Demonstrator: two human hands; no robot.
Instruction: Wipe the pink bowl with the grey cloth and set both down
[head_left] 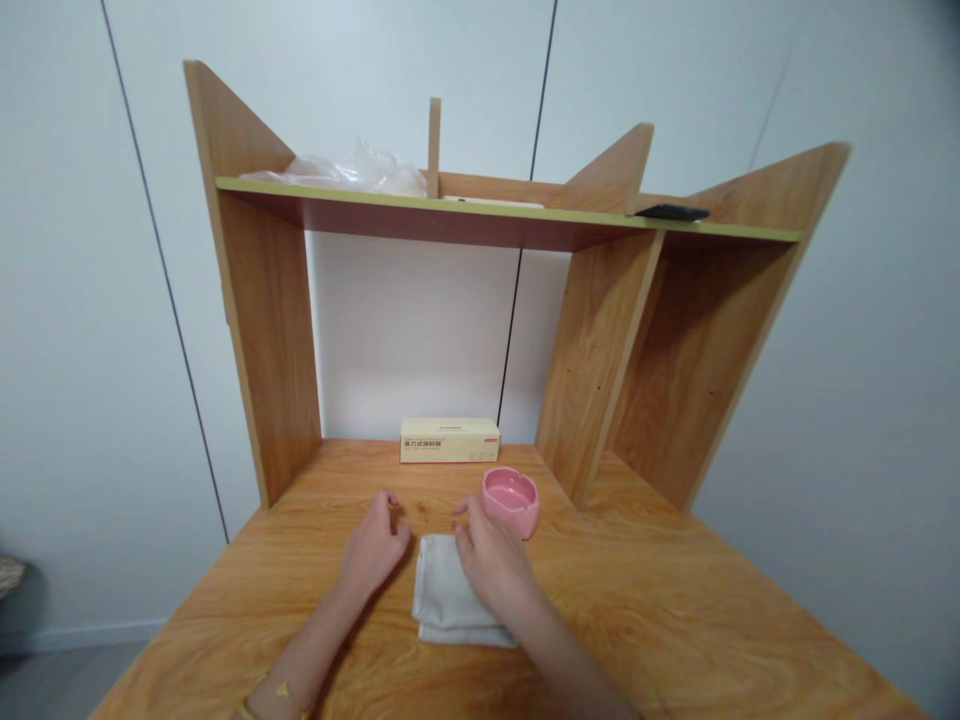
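A folded pale grey cloth (450,590) lies on the wooden desk, with its layered edges facing me. My left hand (379,540) is just left of the cloth, low over the desk, its fingers bent and the thumb apart from them; nothing shows in it. Over the right part of the cloth is my right hand (491,555), its thumb and forefinger parted, holding nothing that I can see. Whether it touches the cloth I cannot tell. Directly behind that hand stands a pink dish with a notched rim (514,510), like an ashtray, partly covered by the hand.
A cream cling film box (450,441) stands at the back of the desk (675,600). Wooden uprights (600,370) flank it and carry a shelf (420,208). On the shelf lie a clear plastic bag (352,172) and a flat black object (673,212).
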